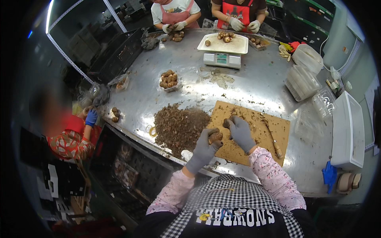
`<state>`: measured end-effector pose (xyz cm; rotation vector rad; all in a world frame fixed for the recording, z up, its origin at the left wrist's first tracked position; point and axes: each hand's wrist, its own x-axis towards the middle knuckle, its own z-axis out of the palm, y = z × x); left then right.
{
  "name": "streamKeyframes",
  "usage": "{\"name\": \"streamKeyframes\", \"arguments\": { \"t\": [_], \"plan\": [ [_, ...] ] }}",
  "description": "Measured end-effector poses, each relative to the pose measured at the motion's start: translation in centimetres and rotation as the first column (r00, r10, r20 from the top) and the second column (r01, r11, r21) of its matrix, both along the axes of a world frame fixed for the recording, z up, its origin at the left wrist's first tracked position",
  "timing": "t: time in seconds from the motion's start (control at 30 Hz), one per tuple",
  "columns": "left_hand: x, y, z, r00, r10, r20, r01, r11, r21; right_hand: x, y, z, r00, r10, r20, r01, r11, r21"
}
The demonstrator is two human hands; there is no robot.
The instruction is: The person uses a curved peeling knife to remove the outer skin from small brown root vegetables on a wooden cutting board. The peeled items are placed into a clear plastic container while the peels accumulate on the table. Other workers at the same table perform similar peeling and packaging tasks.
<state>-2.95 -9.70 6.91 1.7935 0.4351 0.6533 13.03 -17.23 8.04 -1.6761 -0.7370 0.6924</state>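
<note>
In a grey glove, my left hand [204,150] grips a brown taro corm [215,137] over the left edge of a tan cutting board [253,110]. My right hand [241,132], gloved in grey too, is just right of the corm, above the board. Its fingertips are dark and curled; whether they hold anything cannot be made out. On the board's right side lies a narrow tool with a wooden handle [277,149], its dark shaft pointing away from me. Brown scraps dot the board, and a heap of brown peelings [181,125] adjoins it on the left.
A digital scale [221,59] carries several corms. A plastic punnet of corms [169,81] stands mid-table. Clear containers [302,82] and a white bin [348,131] line the right side. Two gloved people work across the metal table; another with a blue glove [91,117] is at left.
</note>
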Motion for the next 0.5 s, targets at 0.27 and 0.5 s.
{"name": "streamKeyframes", "arguments": {
  "t": [0.27,0.5],
  "plan": [
    [1.0,-0.9,0.0,0.987,0.006,-0.163,-0.031,0.988,-0.151,1.2,-3.7,0.1,0.946,0.118,0.303,-0.135,0.99,0.037],
    [1.9,-1.1,-2.1,0.992,-0.045,-0.117,0.034,0.995,-0.094,0.9,-3.9,0.9,0.865,0.328,0.379,-0.31,0.944,-0.11]
  ]
}}
